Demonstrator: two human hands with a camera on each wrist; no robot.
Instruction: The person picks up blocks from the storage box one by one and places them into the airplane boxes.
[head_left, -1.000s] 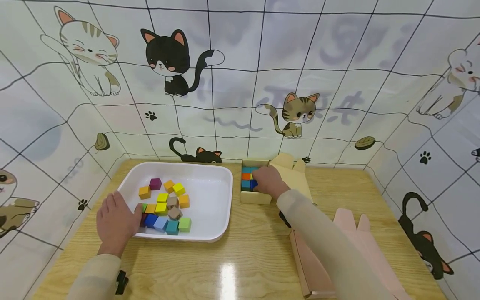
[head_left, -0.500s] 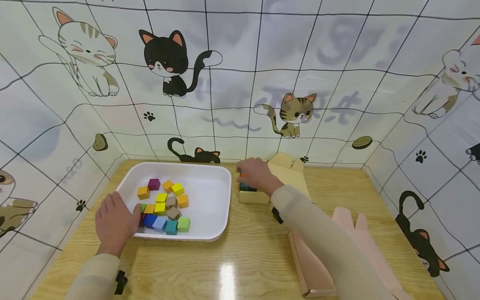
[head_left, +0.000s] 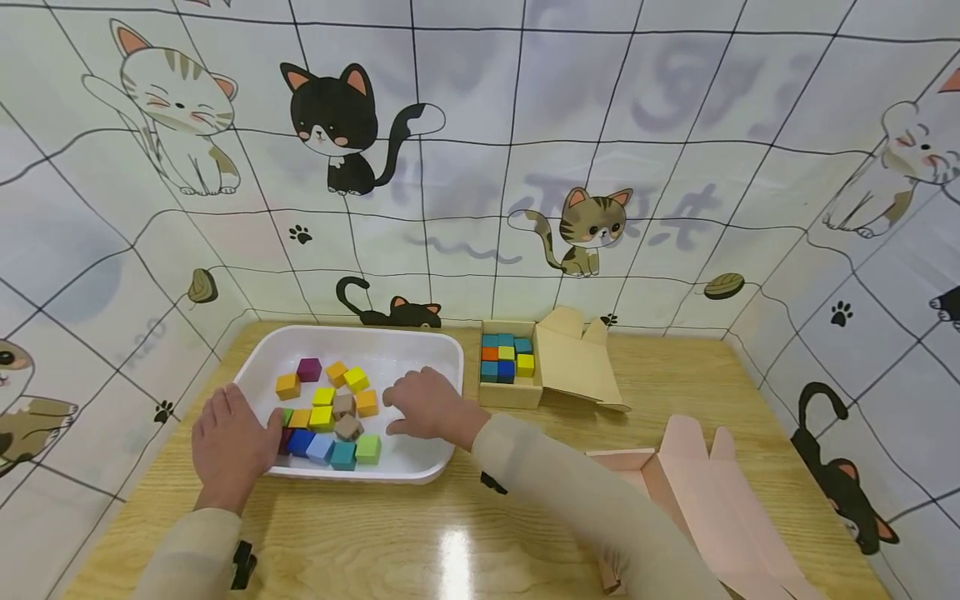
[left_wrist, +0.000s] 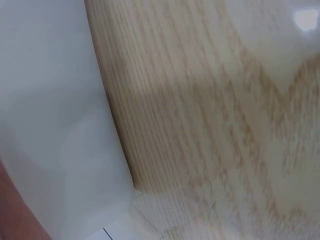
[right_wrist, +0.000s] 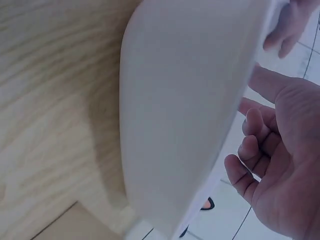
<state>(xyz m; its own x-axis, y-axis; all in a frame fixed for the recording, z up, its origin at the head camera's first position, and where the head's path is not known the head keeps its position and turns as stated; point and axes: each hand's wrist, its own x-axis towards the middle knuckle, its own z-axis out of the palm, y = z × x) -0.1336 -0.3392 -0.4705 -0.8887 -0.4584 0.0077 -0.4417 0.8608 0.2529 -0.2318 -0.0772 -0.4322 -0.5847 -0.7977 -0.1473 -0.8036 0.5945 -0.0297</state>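
Note:
My left hand (head_left: 234,437) rests on the left rim of a white plastic tray (head_left: 420,358), fingers straight, thumb beside the nearest cubes. Within the tray lie loose wooden cubes: a purple cube (head_left: 309,370), a brown cube (head_left: 348,428), a light green cube (head_left: 368,450), and several orange, yellow, blue and teal ones. Over the tray's right part hovers my right hand (head_left: 426,406), close to an orange cube (head_left: 367,403). The right wrist view shows that hand (right_wrist: 287,155) beyond the tray wall (right_wrist: 170,100), fingers loosely bent, nothing visible in them.
To the tray's right stands an open yellow cardboard box (head_left: 510,397) with rows of coloured cubes; its lid (head_left: 581,362) lies folded out rightward. A pink cardboard box (head_left: 720,500) lies open at front right, partly behind my right sleeve (head_left: 600,508). Cat-patterned walls border the table (head_left: 375,542).
My right hand has left the yellow box and moved left over the tray, uncovering the cubes in the box. My left hand has stayed on the tray's rim.

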